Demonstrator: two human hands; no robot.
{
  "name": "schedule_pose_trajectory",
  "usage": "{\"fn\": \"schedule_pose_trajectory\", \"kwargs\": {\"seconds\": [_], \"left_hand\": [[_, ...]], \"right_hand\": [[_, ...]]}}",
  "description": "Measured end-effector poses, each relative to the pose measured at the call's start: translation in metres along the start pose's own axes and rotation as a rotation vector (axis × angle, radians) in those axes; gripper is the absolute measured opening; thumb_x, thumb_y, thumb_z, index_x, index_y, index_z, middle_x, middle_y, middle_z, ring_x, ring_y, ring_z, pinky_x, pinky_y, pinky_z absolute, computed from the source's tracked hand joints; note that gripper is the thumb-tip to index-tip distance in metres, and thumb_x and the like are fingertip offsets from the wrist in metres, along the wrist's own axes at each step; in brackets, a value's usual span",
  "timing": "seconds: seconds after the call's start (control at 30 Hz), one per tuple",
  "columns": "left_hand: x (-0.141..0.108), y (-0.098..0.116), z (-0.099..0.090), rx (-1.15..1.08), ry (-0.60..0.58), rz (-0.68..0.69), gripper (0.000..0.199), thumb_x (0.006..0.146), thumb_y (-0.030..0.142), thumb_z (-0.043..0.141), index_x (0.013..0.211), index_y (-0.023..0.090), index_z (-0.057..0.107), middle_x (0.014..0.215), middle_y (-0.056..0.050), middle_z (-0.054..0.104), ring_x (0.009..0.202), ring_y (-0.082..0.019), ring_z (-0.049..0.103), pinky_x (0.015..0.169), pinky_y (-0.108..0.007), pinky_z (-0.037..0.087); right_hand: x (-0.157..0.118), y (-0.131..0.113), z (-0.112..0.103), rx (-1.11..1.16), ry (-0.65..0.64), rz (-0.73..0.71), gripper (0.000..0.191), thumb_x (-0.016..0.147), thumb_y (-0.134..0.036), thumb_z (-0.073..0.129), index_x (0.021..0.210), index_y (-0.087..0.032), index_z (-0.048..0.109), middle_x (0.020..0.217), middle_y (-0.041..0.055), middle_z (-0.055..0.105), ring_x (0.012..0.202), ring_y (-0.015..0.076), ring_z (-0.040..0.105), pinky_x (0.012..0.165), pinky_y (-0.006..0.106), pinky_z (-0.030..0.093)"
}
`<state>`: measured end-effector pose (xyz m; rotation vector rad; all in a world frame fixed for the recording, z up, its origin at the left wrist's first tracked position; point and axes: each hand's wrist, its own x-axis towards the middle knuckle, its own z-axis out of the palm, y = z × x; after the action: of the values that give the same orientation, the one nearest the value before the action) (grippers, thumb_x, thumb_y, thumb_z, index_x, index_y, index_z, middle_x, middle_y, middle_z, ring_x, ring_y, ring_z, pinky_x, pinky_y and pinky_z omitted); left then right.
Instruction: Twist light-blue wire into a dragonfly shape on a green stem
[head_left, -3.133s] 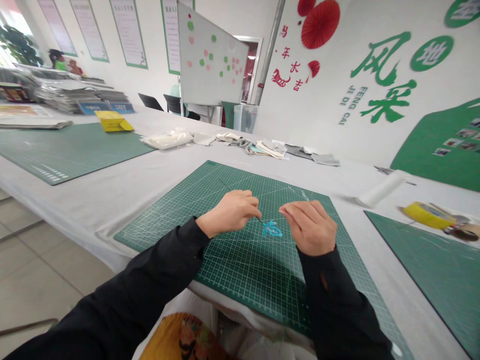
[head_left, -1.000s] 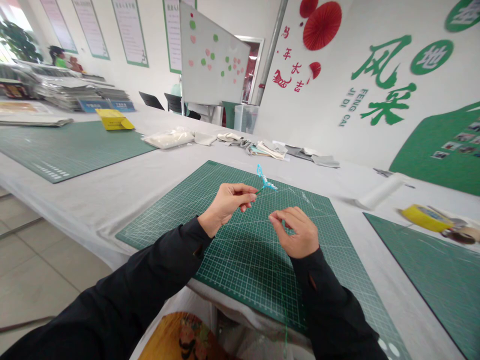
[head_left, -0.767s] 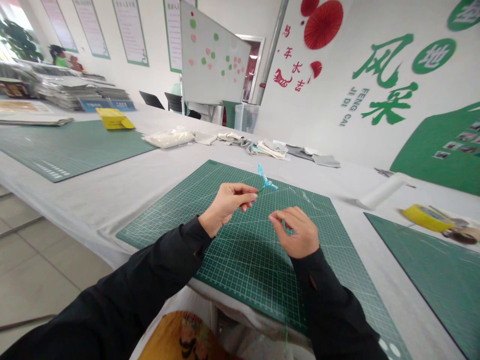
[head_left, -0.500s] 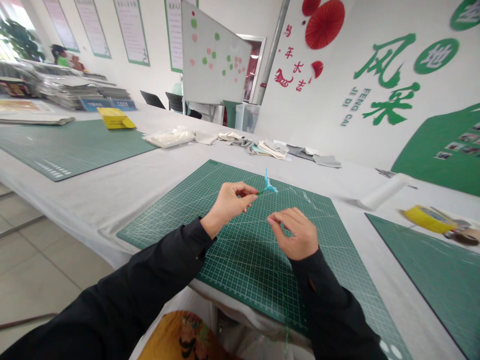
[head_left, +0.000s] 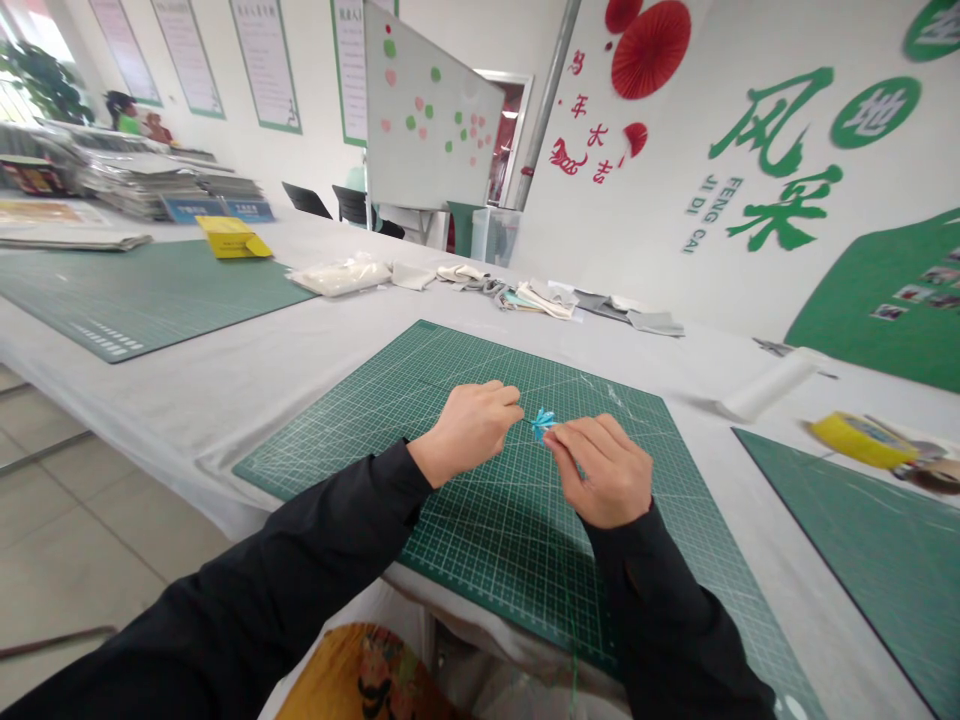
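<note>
A small light-blue, flower-like piece (head_left: 541,424) on a thin dark-green stem is held above the green cutting mat (head_left: 487,540). My left hand (head_left: 472,428) is closed around the stem, its fingertips mostly hidden behind the back of the hand. From the other side, my right hand (head_left: 606,468) pinches the edge of the blue piece between thumb and forefinger. A fine green thread (head_left: 574,625) runs down over the near edge of the mat; where its upper end goes is too faint to tell.
Cloth scraps (head_left: 544,298) and a clear plastic packet (head_left: 341,276) lie behind the mat. At the right are a white roll (head_left: 769,388), a yellow item (head_left: 862,440) and another mat (head_left: 847,540). A yellow box (head_left: 231,238) sits on the left mat (head_left: 142,295).
My right hand has come up to the blue piece and now pinches it. My left hand has turned its back upward and lowered slightly, and the blue piece has dropped and bunched together.
</note>
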<state>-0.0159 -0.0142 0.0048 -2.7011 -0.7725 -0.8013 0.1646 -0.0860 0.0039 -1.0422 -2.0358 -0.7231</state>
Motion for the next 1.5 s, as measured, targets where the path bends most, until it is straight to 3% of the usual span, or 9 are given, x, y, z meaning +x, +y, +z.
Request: {"fn": "schedule_pose_trajectory", "kwargs": {"seconds": [0.23,0.4,0.57,0.7,0.8,0.93,1.1,1.23,1.5], "left_hand": [[0.002,-0.004,-0.003,-0.008,-0.097,0.159,0.017,0.079,0.008,0.051,0.08,0.017,0.066,0.078,-0.004,0.06,0.078,-0.019,0.049,0.062,-0.031,0.034],[0.003,-0.002,-0.007,-0.392,-0.075,0.19,0.022,0.085,0.011,0.05,0.083,0.018,0.071,0.08,-0.004,0.066,0.08,-0.016,0.052,0.075,-0.029,0.039],[0.005,-0.001,-0.018,-0.943,-0.118,0.045,0.015,0.082,0.014,0.058,0.083,0.018,0.072,0.084,-0.005,0.069,0.085,-0.015,0.058,0.081,-0.028,0.043],[0.005,-0.004,-0.017,-1.197,-0.123,-0.066,0.01,0.077,0.021,0.065,0.081,0.015,0.073,0.079,-0.006,0.066,0.075,-0.014,0.058,0.071,-0.027,0.044],[0.005,-0.004,-0.012,-1.328,-0.05,-0.189,0.01,0.073,0.023,0.07,0.078,0.014,0.073,0.073,-0.003,0.061,0.068,-0.011,0.054,0.064,-0.025,0.042],[0.006,0.0,-0.007,-1.46,0.069,-0.357,0.011,0.068,0.022,0.073,0.075,0.013,0.071,0.069,0.0,0.056,0.062,-0.008,0.051,0.057,-0.022,0.04],[0.007,0.001,-0.005,-1.573,0.081,-0.474,0.016,0.066,0.023,0.074,0.075,0.011,0.068,0.063,0.002,0.054,0.048,-0.004,0.045,0.042,-0.018,0.03],[0.007,0.001,-0.002,-1.686,0.093,-0.586,0.02,0.062,0.023,0.076,0.075,0.01,0.067,0.055,0.001,0.056,0.046,-0.005,0.046,0.04,-0.017,0.03],[0.008,0.001,-0.002,-1.733,0.119,-0.653,0.02,0.061,0.019,0.075,0.077,0.009,0.069,0.058,-0.002,0.063,0.045,-0.005,0.048,0.039,-0.017,0.028]], "right_hand": [[-0.001,0.011,-0.005,-0.122,-0.009,-0.052,0.006,0.08,-0.013,0.063,0.082,-0.018,0.064,0.075,0.0028,0.069,0.07,0.0164,0.054,0.064,0.03,0.043],[-0.004,0.021,-0.008,0.009,0.077,0.036,0.009,0.079,-0.012,0.064,0.082,-0.019,0.065,0.078,0.0023,0.071,0.069,0.0151,0.056,0.066,0.028,0.046],[-0.007,0.025,-0.005,0.168,0.083,0.217,0.009,0.081,-0.015,0.062,0.074,-0.02,0.065,0.073,0.0022,0.069,0.065,0.0141,0.054,0.062,0.029,0.045],[-0.007,0.018,0.0,0.302,0.052,0.323,0.014,0.084,-0.017,0.056,0.074,-0.019,0.066,0.071,0.0025,0.067,0.063,0.0136,0.051,0.057,0.028,0.043],[-0.007,0.015,0.002,0.341,0.054,0.337,0.015,0.083,-0.017,0.054,0.073,-0.019,0.065,0.069,0.0025,0.064,0.06,0.0134,0.049,0.053,0.027,0.041],[-0.009,0.014,0.005,0.294,0.017,0.346,0.014,0.081,-0.018,0.058,0.067,-0.019,0.061,0.058,-0.0009,0.054,0.053,0.0116,0.043,0.051,0.027,0.038],[-0.008,0.007,0.008,0.309,-0.026,0.321,0.012,0.081,-0.018,0.059,0.069,-0.019,0.061,0.059,-0.0014,0.055,0.052,0.0108,0.044,0.051,0.026,0.04],[-0.005,0.003,0.009,0.342,-0.019,0.293,0.013,0.081,-0.017,0.058,0.069,-0.019,0.062,0.061,-0.0004,0.059,0.055,0.0115,0.046,0.052,0.027,0.04],[-0.006,0.001,0.012,0.343,0.012,0.263,0.013,0.08,-0.016,0.057,0.069,-0.019,0.062,0.06,0.0002,0.059,0.055,0.0119,0.045,0.052,0.028,0.039]]}}
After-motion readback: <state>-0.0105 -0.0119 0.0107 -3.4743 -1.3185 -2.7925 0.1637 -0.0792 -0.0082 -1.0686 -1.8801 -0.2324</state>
